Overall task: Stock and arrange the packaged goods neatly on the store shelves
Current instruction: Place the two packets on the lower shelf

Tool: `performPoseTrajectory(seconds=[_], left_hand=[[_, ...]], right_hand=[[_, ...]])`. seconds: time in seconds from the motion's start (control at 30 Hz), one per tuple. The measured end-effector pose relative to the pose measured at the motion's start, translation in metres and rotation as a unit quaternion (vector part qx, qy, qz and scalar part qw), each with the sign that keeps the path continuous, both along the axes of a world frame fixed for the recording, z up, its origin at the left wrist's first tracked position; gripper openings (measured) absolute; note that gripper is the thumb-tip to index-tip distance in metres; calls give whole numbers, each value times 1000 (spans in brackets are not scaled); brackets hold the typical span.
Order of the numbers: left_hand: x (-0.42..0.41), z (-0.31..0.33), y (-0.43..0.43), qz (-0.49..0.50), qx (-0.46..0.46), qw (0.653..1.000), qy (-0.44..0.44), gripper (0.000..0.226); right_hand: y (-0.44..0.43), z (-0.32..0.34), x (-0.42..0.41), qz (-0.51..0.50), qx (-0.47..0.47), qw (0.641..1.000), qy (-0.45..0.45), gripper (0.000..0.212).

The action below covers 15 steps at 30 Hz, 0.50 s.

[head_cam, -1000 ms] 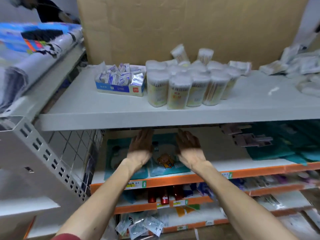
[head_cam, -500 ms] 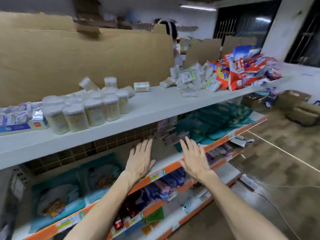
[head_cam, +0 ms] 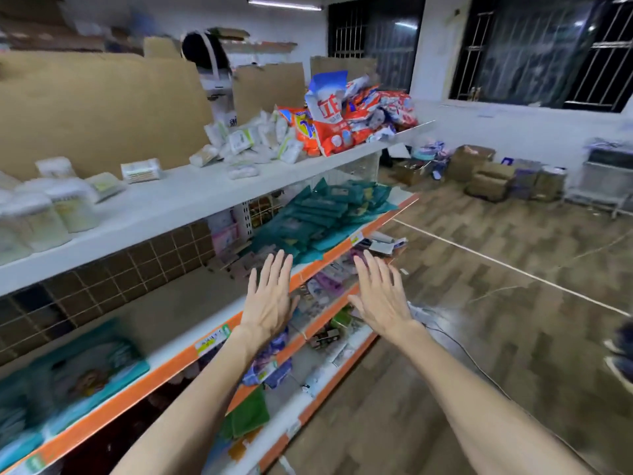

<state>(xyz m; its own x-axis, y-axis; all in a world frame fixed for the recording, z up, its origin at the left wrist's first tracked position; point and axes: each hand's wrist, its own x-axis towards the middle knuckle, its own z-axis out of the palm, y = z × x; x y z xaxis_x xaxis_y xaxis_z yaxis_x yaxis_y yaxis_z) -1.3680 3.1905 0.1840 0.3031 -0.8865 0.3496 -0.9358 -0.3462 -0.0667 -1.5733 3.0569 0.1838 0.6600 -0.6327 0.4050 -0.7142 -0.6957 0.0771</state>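
Observation:
My left hand (head_cam: 269, 296) and my right hand (head_cam: 380, 296) are both stretched forward with straight fingers, empty, in front of the orange edge of the second shelf (head_cam: 164, 368). A heap of teal packets (head_cam: 318, 214) lies on that shelf just beyond my fingertips. Teal flat packs with a bear picture (head_cam: 78, 375) lie on the same shelf at the left. On the white top shelf (head_cam: 164, 207) stand round cotton swab tubs (head_cam: 51, 214), white packets (head_cam: 246, 142) and red and orange bags (head_cam: 346, 118).
Cardboard sheets (head_cam: 96, 108) back the top shelf. Lower orange-edged shelves hold small mixed goods (head_cam: 322, 296). Cardboard boxes (head_cam: 486, 169) stand on the wooden floor at the far wall. A cable (head_cam: 455, 341) runs across the floor. A shoe (head_cam: 621, 347) shows at the right edge.
The view has swung right along the shelves. Both hands left the bear packs on the second shelf and moved right, now hovering near the teal packet heap, still empty.

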Motion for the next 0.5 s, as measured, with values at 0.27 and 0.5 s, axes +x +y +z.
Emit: performPoseTrajectory(seconds=[0.27, 0.5], left_hand=[[-27, -12, -60, -19, 31, 998, 51, 72], [-35, -26, -157, -49, 35, 996, 60, 74]], right_hand=[[-43, -21, -35, -25, 37, 999, -7, 81], [-126, -38, -39, -39, 65, 997, 18, 79]])
